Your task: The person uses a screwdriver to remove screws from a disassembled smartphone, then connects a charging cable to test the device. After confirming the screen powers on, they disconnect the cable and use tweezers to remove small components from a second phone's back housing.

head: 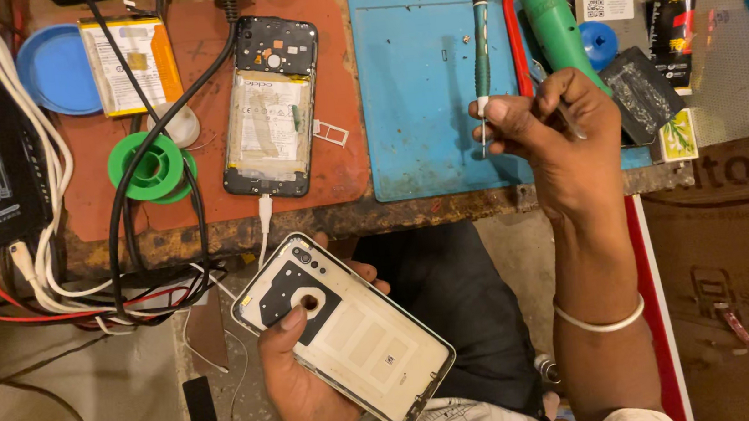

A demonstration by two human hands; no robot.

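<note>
A person's left hand [304, 387] gripped a white phone back cover [342, 328] below the near edge of the tabletop [213, 240], inner side up, with the thumb pressed beside its round sensor hole and the fingers curled under its far edge. The right hand [559, 133] was raised over the near right corner of a blue work mat [421, 78], fingers pressed together around the tip of a green-handled precision screwdriver [481, 63], whose handle pointed toward the far edge. A white bangle [600, 319] circled that wrist.

On the reddish mat [347, 163] near the tabletop's middle lay an opened smartphone [270, 106], its battery and circuit board exposed, a white cable plugged into its near end. A small SIM tray [330, 132] rested just beside it. A green solder spool [149, 166] sat to its left, with a loose phone battery [130, 65] and a blue round lid [57, 72] toward the far left. A black glue tube [674, 8] stood by the right edge among cluttered tools.
</note>
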